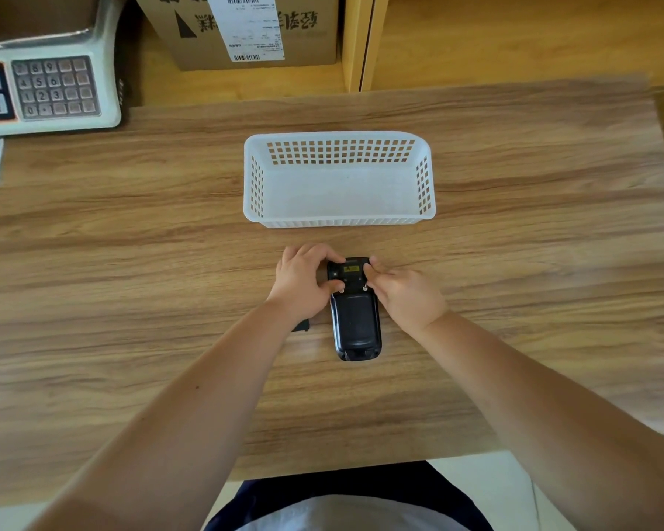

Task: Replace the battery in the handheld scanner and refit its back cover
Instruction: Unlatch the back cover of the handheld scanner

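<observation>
A black handheld scanner (pixel 355 320) lies face down on the wooden table (pixel 131 262), its head end with a yellow label pointing away from me. Its back cover sits on the body. My left hand (pixel 303 285) grips the scanner's head from the left, thumb pressed near a small silver latch. My right hand (pixel 403 293) holds the head from the right, thumb at the other latch. A small black object (pixel 301 325) peeks out from under my left wrist; most of it is hidden.
An empty white perforated basket (pixel 340 218) stands just beyond the scanner. A weighing scale with a keypad (pixel 54 86) sits at the far left, a cardboard box (pixel 246 32) behind it. The table's near edge is close to my body.
</observation>
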